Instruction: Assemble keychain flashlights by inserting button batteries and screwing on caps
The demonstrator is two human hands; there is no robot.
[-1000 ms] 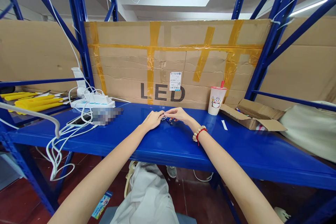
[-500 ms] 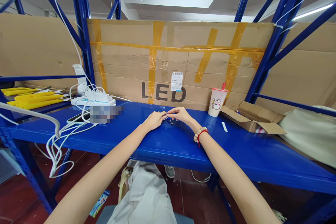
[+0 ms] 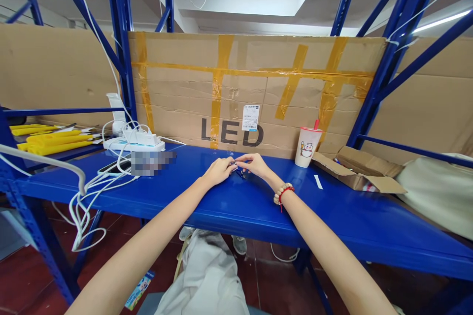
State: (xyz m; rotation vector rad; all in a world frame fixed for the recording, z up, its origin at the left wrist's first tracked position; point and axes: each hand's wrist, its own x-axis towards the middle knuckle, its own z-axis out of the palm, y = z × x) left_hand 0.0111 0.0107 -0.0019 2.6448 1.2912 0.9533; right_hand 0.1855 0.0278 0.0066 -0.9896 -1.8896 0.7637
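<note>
Shifted since the earlier frame only by a slight swing of the view, leaving everything a touch lower; otherwise near enough unmoved. Backed by a broad cardboard panel (image 3: pixel 177 93), taped in amber and printed LED. Fronted by a blue tabletop (image 3: pixel 236 202), with forearms (image 3: pixel 166 210) stretched across it. Lined at right by an open carton (image 3: pixel 386 185), and just left of that by a paper cup (image 3: pixel 305 152) with a red straw (image 3: pixel 317 124). Brought together at mid-tabletop with left hand (image 3: pixel 220 171) and right hand (image 3: pixel 255 164), fingertip to fingertip in a pinch. Closed there on a small dark item (image 3: pixel 241 174), too covered to identify; cannot tell whether lifted or touching the surface. Judged midway: being worked at the fingertips, not yet let go or laid aside, with the remainder impossible to gauge.
</note>
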